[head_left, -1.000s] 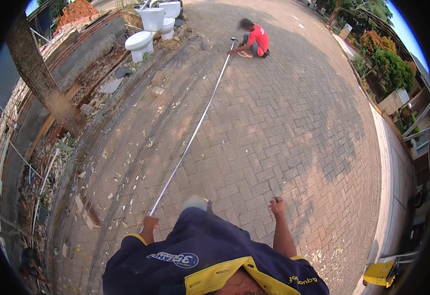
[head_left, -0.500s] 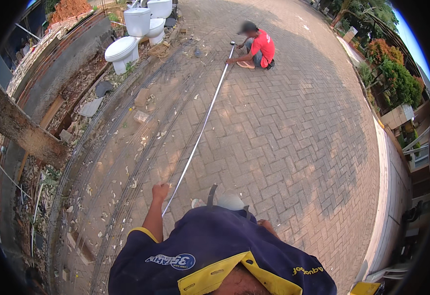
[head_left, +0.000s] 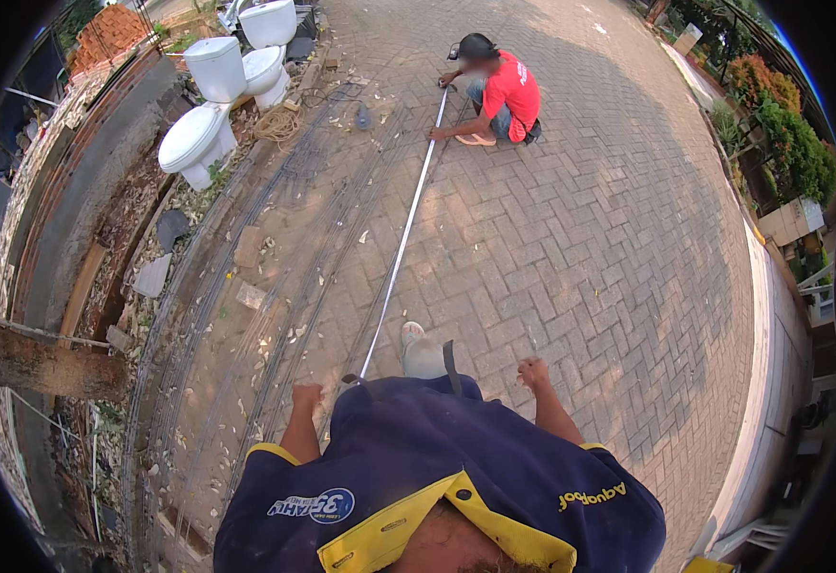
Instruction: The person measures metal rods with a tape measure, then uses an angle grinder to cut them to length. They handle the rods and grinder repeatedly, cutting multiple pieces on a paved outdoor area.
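My left hand [head_left: 305, 395] swings at my side, left of a long white strip [head_left: 408, 220], not touching it; its fingers are smeared and small. My right hand [head_left: 535, 372] hangs to the right, empty, with loosely bent fingers apart. The strip, straight and narrow like a rod or tape, runs over the paving from under my body toward a squatting person in red [head_left: 508, 95]. That person's hands [head_left: 437, 134] are on its far part, by a small dark object at its end. My foot [head_left: 413, 334] shows just right of the strip.
Two white toilets [head_left: 210, 110] stand on the left edge near coiled rope [head_left: 276, 124], rubble and a low wall [head_left: 122, 95]. A tree trunk [head_left: 50, 358] is at the left. Long thin bars [head_left: 198, 401] lie along the left paving. Plants [head_left: 781, 134] and a pale kerb [head_left: 761, 325] border the right.
My left hand has let go of the strip. I have moved forward, nearer the person and toilets. My right hand dropped behind my body, then swung out again.
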The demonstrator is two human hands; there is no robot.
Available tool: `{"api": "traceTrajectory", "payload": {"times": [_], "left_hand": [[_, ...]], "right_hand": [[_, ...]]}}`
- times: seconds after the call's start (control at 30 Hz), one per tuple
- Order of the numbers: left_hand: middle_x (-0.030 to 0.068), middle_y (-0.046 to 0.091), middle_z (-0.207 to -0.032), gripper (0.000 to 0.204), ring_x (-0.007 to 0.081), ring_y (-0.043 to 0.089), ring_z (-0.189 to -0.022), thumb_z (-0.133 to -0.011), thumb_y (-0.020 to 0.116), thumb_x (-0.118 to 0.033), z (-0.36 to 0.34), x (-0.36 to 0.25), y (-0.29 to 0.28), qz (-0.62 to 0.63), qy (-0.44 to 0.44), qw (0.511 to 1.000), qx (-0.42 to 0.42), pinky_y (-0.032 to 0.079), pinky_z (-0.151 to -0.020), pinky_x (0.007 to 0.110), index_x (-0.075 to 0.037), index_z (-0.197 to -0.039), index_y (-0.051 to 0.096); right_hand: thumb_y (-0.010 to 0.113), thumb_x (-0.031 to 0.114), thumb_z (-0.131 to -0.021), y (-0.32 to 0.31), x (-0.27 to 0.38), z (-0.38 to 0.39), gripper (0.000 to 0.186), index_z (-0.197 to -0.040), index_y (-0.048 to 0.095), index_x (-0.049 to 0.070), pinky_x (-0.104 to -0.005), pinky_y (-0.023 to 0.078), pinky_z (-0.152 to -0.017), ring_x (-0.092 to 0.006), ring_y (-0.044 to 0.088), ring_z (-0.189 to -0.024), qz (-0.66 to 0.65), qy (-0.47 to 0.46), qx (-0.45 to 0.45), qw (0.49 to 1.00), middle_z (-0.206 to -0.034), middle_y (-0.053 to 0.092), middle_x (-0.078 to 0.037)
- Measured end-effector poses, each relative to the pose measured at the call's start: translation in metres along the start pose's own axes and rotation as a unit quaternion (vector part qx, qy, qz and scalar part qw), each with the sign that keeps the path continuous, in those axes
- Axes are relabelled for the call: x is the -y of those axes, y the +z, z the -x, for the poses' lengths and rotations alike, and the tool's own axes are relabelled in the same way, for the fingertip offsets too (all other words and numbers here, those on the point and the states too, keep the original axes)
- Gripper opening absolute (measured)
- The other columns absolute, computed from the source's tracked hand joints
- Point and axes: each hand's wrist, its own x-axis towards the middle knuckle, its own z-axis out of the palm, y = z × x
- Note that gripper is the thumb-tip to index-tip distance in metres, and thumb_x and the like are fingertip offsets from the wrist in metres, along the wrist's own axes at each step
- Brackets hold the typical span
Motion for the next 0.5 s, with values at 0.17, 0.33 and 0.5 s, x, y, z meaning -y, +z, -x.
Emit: {"api": "traceTrajectory", "payload": {"times": [0.17, 0.33, 0.5], "left_hand": [[0.0111, 0.063, -0.072, 0.011, 0.0198, 0.064, -0.059, -0.082, 0.063, -0.01, -0.001, -0.007, -0.023, 0.086, -0.145, 0.985, -0.038, 0.046, -0.045, 0.035, 0.001, -0.084, 0.063], [0.0127, 0.063, -0.071, 0.009, 0.0207, 0.064, -0.059, -0.081, 0.063, -0.009, -0.079, -0.054, -0.055, 0.082, -0.148, 0.984, -0.061, 0.047, -0.047, 0.036, 0.0, -0.08, 0.064], [0.0185, 0.069, -0.08, 0.025, 0.029, 0.07, -0.073, -0.077, 0.065, -0.021, -0.246, -0.136, -0.118, -0.599, 0.2, 0.775, -0.02, 0.054, -0.065, 0.042, 0.001, -0.087, 0.069]], "right_hand": [[0.055, 0.014, -0.088, -0.05, 0.182, -0.06, 0.026, -0.106, 0.064, -0.004, -0.0283, 0.052, -0.061, -0.0177, 0.066, -0.062, -0.045, -0.193, -0.084, 0.977, -0.08, 0.067, -0.011], [0.056, 0.013, -0.088, -0.036, 0.256, -0.085, 0.024, -0.101, 0.064, -0.005, -0.0293, 0.053, -0.063, -0.0182, 0.067, -0.066, -0.052, -0.18, -0.1, 0.977, -0.081, 0.066, -0.01], [0.057, 0.012, -0.082, 0.051, 0.273, -0.108, 0.023, -0.093, 0.066, -0.005, -0.0325, 0.053, -0.063, -0.022, 0.067, -0.065, 0.035, -0.115, -0.036, 0.992, -0.081, 0.067, -0.012]]}}
